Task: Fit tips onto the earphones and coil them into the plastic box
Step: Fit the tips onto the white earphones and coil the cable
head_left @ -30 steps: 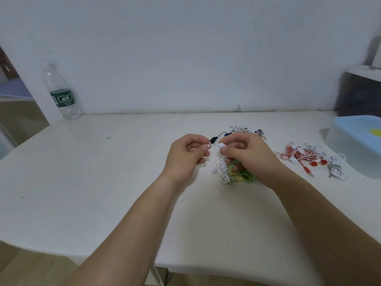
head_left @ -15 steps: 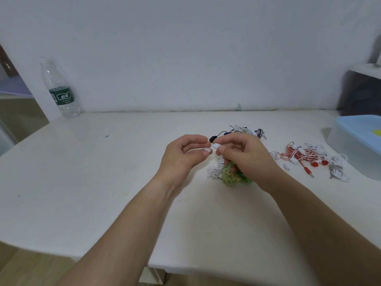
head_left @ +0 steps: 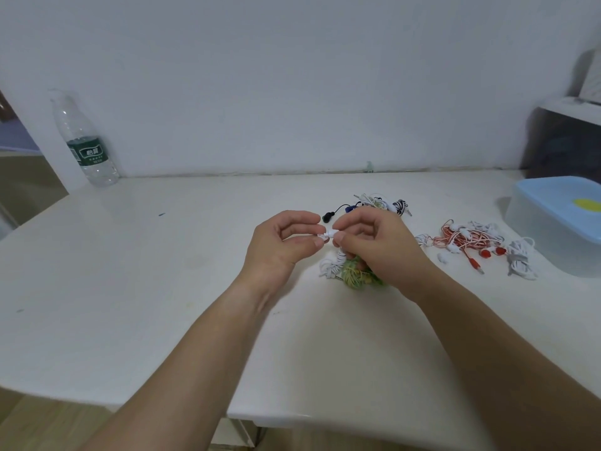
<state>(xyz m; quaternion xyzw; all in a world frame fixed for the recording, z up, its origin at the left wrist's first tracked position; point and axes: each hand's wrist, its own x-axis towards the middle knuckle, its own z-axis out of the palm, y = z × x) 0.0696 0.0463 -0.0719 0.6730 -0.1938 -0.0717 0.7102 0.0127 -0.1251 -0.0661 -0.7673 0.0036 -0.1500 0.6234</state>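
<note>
Above the table's middle, my left hand (head_left: 286,242) pinches a small white tip (head_left: 322,236) between thumb and forefinger. My right hand (head_left: 377,249) pinches a white earbud (head_left: 330,234) against that tip, and its white cord (head_left: 331,266) hangs in loops beneath. A green and yellow earphone bundle (head_left: 356,276) lies under my right palm, partly hidden. The plastic box (head_left: 559,229), clear with a light blue lid, stands at the right edge.
Red and white earphones (head_left: 468,244) lie tangled between my right hand and the box. Black and white earphones (head_left: 377,205) sit behind my hands. A plastic water bottle (head_left: 85,141) stands at the back left by the wall. A dark unit (head_left: 562,141) is behind the box.
My hands have closed the gap between them, bringing tip and earbud together. The hanging white cord shifted slightly left with the right hand.
</note>
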